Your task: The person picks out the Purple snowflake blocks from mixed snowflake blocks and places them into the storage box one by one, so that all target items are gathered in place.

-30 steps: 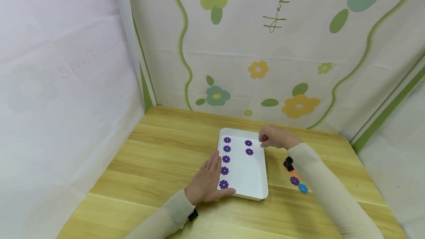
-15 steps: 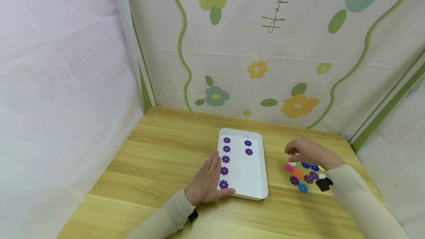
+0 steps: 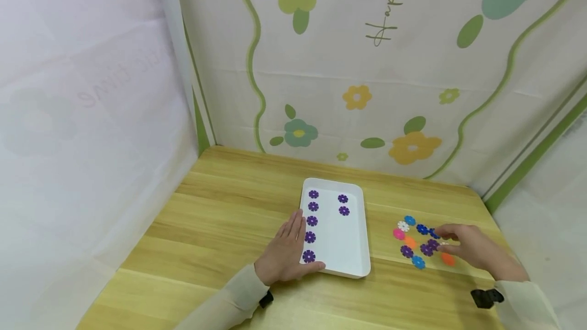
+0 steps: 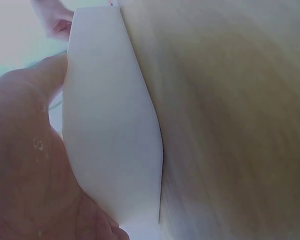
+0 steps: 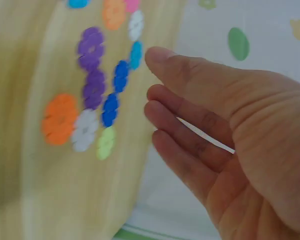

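Note:
A white rectangular tray (image 3: 340, 242) lies on the table with purple snowflake discs inside. Several form a column along its left side, one of them a purple disc (image 3: 312, 221); two more sit at upper right, including a purple disc (image 3: 344, 211). My left hand (image 3: 285, 252) rests against the tray's near left corner, fingers straight along the side and thumb at the front edge. Over the loose discs at right hovers my right hand (image 3: 477, 249), its fingers loosely bent and holding nothing. Below it in the right wrist view are an orange disc (image 5: 60, 119) and purple disc (image 5: 94, 89).
Loose discs of mixed colours lie right of the tray, among them a pink disc (image 3: 399, 234), a white disc (image 3: 403, 226) and a light-blue disc (image 3: 418, 262). A flower-printed curtain (image 3: 321, 65) hangs behind the wooden table (image 3: 220, 218).
My right hand has moved from the tray's upper right edge, rightward and toward me, to above the loose discs, uncovering more of them. My left hand and the tray stay put.

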The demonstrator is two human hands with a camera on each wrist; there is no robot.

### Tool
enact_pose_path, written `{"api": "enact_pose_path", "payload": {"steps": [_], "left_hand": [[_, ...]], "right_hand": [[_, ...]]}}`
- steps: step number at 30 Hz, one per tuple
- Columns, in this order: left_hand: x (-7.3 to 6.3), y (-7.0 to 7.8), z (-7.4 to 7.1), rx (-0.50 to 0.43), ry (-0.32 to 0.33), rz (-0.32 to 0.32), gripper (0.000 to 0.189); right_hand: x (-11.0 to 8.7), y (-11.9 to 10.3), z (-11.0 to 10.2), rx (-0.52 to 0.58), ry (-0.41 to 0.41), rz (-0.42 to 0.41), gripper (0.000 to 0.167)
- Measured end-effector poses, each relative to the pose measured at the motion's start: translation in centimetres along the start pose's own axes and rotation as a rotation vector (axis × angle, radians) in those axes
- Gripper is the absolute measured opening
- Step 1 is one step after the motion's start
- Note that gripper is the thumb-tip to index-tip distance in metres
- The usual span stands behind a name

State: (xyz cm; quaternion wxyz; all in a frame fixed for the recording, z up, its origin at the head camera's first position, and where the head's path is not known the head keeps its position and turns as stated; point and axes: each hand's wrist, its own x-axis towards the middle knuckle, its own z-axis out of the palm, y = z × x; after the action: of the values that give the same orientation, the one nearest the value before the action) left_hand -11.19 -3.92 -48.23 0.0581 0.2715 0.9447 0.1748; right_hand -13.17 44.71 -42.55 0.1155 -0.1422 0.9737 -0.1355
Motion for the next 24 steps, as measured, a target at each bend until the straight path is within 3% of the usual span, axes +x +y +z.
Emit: {"api": "enact_pose_path", "payload": {"steps": [9,19,24], "left_hand": [[0.3,-0.2,0.3,0.027,-0.01,-0.016,0.12],[0.0,-0.1,0.2,0.008,0.015,0.01,0.117],[-0.1,0.2,-0.2,0.015,-0.004,-0.005,0.119]], "right_hand": [[-0.4,3.1,2.9,0.04,0.027,0.054,0.041],[0.8,3.3,3.7,0.035,0.022,0.06,0.034],[1.5,3.4,3.6,0.052,0.015,0.064,0.028]]}}
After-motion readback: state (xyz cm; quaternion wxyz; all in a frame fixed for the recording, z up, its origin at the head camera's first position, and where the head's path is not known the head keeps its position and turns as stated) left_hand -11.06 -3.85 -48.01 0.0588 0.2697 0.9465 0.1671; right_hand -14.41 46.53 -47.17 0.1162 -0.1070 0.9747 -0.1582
